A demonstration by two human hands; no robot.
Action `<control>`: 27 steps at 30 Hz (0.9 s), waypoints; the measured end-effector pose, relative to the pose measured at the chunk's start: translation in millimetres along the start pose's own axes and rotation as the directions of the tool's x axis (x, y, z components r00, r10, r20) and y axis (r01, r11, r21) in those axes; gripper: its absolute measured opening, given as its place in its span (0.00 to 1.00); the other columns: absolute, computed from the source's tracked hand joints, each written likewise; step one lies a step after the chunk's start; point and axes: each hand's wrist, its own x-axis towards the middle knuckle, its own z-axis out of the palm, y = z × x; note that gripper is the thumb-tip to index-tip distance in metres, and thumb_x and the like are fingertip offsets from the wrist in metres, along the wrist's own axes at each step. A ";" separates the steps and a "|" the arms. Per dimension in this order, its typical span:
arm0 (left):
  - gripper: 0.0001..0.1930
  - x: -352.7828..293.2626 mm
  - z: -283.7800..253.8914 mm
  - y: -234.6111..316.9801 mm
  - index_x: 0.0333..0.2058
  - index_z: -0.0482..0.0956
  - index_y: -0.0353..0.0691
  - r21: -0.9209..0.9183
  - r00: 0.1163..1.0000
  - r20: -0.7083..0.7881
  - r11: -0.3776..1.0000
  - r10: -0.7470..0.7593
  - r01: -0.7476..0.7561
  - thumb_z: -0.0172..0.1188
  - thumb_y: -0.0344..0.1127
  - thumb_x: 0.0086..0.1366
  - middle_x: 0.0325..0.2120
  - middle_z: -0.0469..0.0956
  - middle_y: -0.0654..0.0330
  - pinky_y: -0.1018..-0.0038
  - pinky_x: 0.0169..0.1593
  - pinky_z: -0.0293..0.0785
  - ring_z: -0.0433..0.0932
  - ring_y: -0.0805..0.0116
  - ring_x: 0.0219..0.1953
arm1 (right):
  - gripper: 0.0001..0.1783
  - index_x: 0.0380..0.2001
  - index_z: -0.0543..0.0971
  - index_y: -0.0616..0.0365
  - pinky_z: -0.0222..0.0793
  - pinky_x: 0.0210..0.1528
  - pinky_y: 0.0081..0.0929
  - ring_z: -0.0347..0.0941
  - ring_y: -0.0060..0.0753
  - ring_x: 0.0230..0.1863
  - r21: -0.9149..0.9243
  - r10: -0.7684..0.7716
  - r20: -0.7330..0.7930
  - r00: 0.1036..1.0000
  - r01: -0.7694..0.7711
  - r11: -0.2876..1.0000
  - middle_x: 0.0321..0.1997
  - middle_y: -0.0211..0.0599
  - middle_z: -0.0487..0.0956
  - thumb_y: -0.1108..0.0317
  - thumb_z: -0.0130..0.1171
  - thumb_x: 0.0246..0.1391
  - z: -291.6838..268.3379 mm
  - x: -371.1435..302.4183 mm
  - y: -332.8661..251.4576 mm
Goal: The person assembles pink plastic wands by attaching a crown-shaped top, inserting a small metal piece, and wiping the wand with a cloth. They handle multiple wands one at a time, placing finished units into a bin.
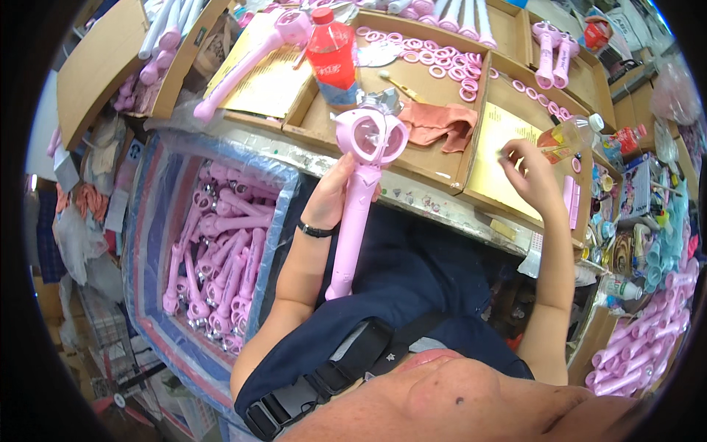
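Note:
My left hand (329, 193) is closed round the upper handle of a pink toy wand (353, 228), the kind of light stick with a clear round head in a pink frame. The wand stands nearly upright in front of my body, its head above the table's edge. My right hand (532, 175) hovers over a yellow sheet of paper (495, 151) at the right of the table. Its fingers are bent inward, with a small dark spot at the tips that I cannot make out. Beside that hand lies a bottle of yellowish drink (564, 138).
Cardboard trays (434, 171) on the table hold pink rings (442, 57), an orange cloth (440, 125), a toothbrush (401, 86) and a red-capped bottle (331, 55). A blue-edged bin (151, 228) of pink wands stands at my left. More pink handles (637, 339) are piled at the right.

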 end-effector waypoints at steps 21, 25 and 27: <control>0.19 -7.3 31.9 6.9 0.45 0.68 0.38 0.062 0.998 -0.056 0.998 -0.007 0.011 0.47 0.49 0.68 0.32 0.75 0.59 0.76 0.32 0.73 0.75 0.71 0.29 | 0.18 0.45 0.68 0.61 0.76 0.35 0.31 0.77 0.43 0.38 0.168 -0.521 -0.478 0.707 0.656 0.735 0.41 0.47 0.76 0.81 0.56 0.50 90.2 -14.3 -96.4; 0.18 -8.6 30.9 11.1 0.47 0.67 0.39 0.098 0.995 -0.096 0.995 0.009 0.000 0.49 0.46 0.68 0.33 0.75 0.60 0.79 0.32 0.73 0.75 0.74 0.29 | 0.13 0.42 0.70 0.63 0.76 0.33 0.28 0.78 0.40 0.35 0.193 -0.386 -0.464 0.797 0.516 0.834 0.38 0.44 0.78 0.77 0.56 0.53 86.3 -22.6 -98.1; 0.18 -8.5 30.5 12.1 0.48 0.66 0.39 0.155 0.991 -0.120 0.987 0.059 -0.040 0.51 0.45 0.67 0.33 0.74 0.61 0.79 0.32 0.73 0.75 0.74 0.30 | 0.12 0.40 0.71 0.64 0.75 0.31 0.27 0.78 0.40 0.31 0.141 -0.369 -0.476 0.798 0.483 0.864 0.35 0.42 0.78 0.73 0.58 0.53 84.2 -26.0 -98.0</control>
